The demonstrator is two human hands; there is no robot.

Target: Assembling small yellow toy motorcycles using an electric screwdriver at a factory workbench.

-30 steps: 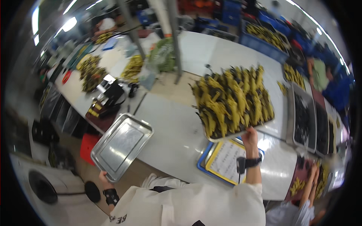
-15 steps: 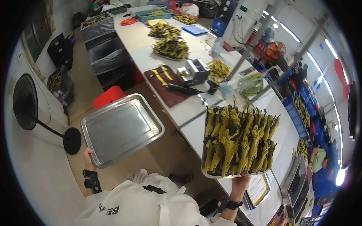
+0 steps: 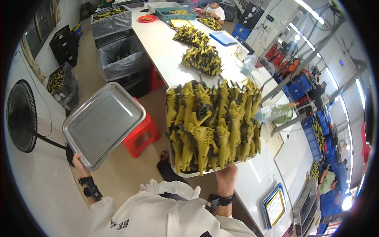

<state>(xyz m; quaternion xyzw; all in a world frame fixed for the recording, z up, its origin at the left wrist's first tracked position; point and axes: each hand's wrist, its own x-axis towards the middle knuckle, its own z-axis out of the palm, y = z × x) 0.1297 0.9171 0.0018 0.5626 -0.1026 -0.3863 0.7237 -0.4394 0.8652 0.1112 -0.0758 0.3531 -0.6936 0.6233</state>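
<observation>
My left hand grips the near corner of an empty, shiny metal tray held out over the floor on my left. My right hand holds up a second tray from its near edge. That tray is piled with several yellow and black plastic parts. The loaded tray hangs beside the long white table, above a red stool. Both wrists wear black bands.
Two more heaps of yellow parts lie farther along the table. Bins lined with grey bags stand on the floor at left, next to a black fan. A blue-framed board lies on the table at right. A person sits at the far end.
My view has swung along the table. The loaded tray has come off the table top and now hangs closer to me; the empty tray has risen on my left.
</observation>
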